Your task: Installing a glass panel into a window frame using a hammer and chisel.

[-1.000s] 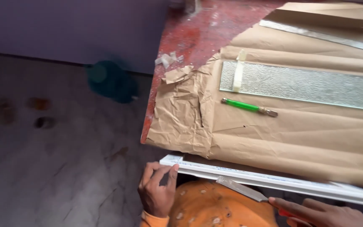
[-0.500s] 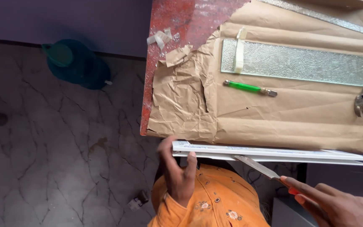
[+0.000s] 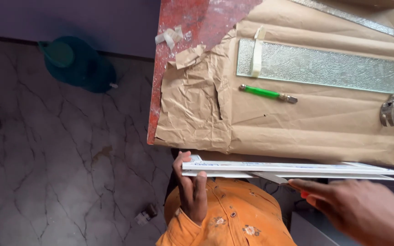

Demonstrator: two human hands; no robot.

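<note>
The left hand (image 3: 191, 191) is closed as a grip around the near end of a long white strip (image 3: 288, 168), fingers wrapped over its upper face and thumb beneath, so that the strip is held level and edge-on in front of the body, just off the near edge of the counter (image 3: 192, 23). That end hold appears chosen to steady the strip while the far length is left free for work. The right hand (image 3: 356, 209) is closed around a thin flat blade (image 3: 270, 176) with a reddish handle, and the blade is laid against the underside of the strip, as if an edge were being scraped or trimmed; the exact contact point cannot be told.

Beyond the strip, crumpled brown paper (image 3: 197, 105) is spread over the red counter, probably as padding for the long pane of patterned glass (image 3: 324, 68) lying on it. A green-handled tool (image 3: 265, 93) rests just beside the pane, and a hammer (image 3: 391, 111) lies near the right edge. A teal jug (image 3: 76, 66) stands on the marble floor (image 3: 46, 173).
</note>
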